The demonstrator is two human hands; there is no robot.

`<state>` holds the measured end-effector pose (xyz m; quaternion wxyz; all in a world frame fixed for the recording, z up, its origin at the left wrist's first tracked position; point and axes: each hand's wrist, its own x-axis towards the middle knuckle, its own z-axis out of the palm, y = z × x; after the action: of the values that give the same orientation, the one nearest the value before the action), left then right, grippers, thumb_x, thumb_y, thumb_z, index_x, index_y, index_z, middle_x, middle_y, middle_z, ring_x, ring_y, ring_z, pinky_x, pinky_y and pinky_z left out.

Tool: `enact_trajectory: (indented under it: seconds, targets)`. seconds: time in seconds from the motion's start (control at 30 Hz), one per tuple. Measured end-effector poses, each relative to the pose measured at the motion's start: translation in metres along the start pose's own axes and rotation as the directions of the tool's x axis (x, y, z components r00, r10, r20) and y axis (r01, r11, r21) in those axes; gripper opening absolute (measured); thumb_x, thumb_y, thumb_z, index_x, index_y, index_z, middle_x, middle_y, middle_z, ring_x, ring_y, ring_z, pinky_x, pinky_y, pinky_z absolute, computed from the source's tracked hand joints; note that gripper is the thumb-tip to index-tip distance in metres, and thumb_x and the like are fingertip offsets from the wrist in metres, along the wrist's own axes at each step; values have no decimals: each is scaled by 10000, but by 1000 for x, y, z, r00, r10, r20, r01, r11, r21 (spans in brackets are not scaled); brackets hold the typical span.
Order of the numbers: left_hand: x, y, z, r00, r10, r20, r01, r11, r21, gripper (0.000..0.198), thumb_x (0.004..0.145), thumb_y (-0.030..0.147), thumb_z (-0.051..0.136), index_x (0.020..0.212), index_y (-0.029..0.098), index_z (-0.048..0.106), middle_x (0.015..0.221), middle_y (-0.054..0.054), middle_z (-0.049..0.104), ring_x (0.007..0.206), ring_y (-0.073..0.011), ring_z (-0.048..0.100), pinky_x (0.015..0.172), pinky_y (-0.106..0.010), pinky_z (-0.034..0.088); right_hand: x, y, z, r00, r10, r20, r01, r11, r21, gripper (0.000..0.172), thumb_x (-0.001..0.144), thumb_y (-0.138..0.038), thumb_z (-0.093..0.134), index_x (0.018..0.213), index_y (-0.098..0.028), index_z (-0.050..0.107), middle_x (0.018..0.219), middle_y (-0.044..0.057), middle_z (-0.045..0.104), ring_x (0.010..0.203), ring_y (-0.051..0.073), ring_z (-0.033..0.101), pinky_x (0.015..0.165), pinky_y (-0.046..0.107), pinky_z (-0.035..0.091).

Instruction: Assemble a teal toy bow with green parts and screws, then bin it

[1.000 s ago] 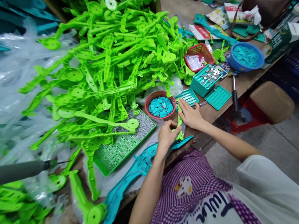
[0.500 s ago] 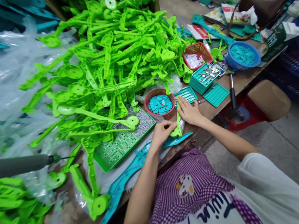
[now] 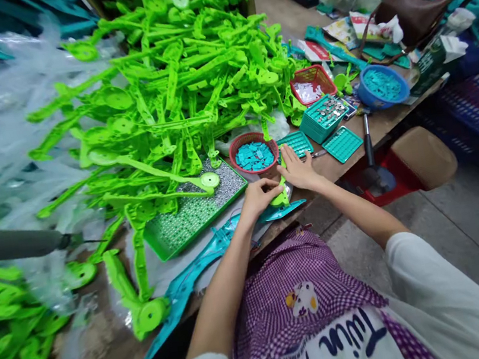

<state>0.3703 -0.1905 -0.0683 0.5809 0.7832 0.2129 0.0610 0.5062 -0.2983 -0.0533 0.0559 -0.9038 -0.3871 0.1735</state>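
My left hand (image 3: 260, 196) is closed, thumb and fingers pinching the near part of a small bright green plastic piece (image 3: 282, 198). Flat over the far end of that piece lies my right hand (image 3: 298, 169), its fingers stretched out and together; they hide much of it. Below both hands a long turquoise plastic part (image 3: 206, 255) runs along the table edge, one tip under the green piece. A round red basket (image 3: 238, 169) of small turquoise pieces stands just beyond my left hand. Beside my right fingers sits a turquoise tray (image 3: 301, 139) with small compartments.
A large heap of green plastic parts (image 3: 172, 93) covers the table's middle. A green tray (image 3: 173, 246) holds small metallic bits. To the right are a stack of turquoise trays (image 3: 318, 122), a hammer (image 3: 368, 142) and a blue bowl (image 3: 401, 98). A power driver (image 3: 10, 242) juts in from the left.
The view has shifted slightly. My right fingers have come closer together and lie flatter over the green piece; my left hand keeps its pinch.
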Motion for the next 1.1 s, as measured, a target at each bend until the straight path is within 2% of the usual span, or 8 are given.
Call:
enact_trajectory:
  seconds: [0.1,0.27,0.5,0.6,0.8,1.0,1.1]
  targets:
    - [-2,3,1,999,37,27,-38,999,29,282,720,341,719,935,158,728,922,-54,756,814,-190,661,770,-308,502,-2,-4,0,1000,16,-14,-17,1000,-24,658,968,-380,181,1570,-139,69,1651,80,20,1529,220,69,1179,631,49]
    - [0,1,7,997,58,54,-62,994,85,405,668,288,759,1037,145,674,1071,-93,733,986,-235,668,901,-359,496,-6,-8,-2,1000,20,-16,-21,999,-48,661,968,-365,184,1566,-104,78,1650,78,32,1529,209,71,1195,594,27]
    - [6,-10,12,996,78,47,-83,990,115,440,658,339,755,1044,159,645,1070,-77,720,1008,-238,661,947,-392,489,-9,-13,-5,998,21,-52,-26,996,-88,656,967,-342,208,1558,-70,123,1645,104,62,1527,223,89,1203,565,17]
    - [7,-9,9,992,92,89,-101,989,108,431,685,342,718,1060,144,639,1095,-94,719,1024,-245,661,955,-387,491,-9,-13,-5,998,24,-58,-30,995,-98,651,962,-323,217,1556,-70,137,1644,108,84,1526,221,102,1203,567,20]
    - [8,-2,-3,972,61,229,-110,971,211,451,695,328,692,1107,147,659,1182,-106,704,1083,-276,651,993,-397,474,-7,-13,-3,998,31,-54,-36,995,-90,652,964,-338,199,1560,-84,126,1645,94,75,1528,215,87,1205,563,33]
    - [2,-1,-2,978,73,193,-130,945,301,479,735,346,667,1160,127,657,1189,-132,692,1084,-296,646,972,-410,481,-8,-13,1,995,35,-94,-42,996,-73,649,957,-332,201,1562,-106,136,1644,90,99,1523,208,117,1204,561,55]
    - [-1,-2,-2,976,95,195,-148,949,279,488,751,358,653,1179,123,653,1205,-130,687,1101,-292,640,986,-407,472,-9,-13,1,994,37,-99,-45,996,-74,650,955,-327,206,1561,-102,141,1643,93,107,1521,213,131,1203,561,62]
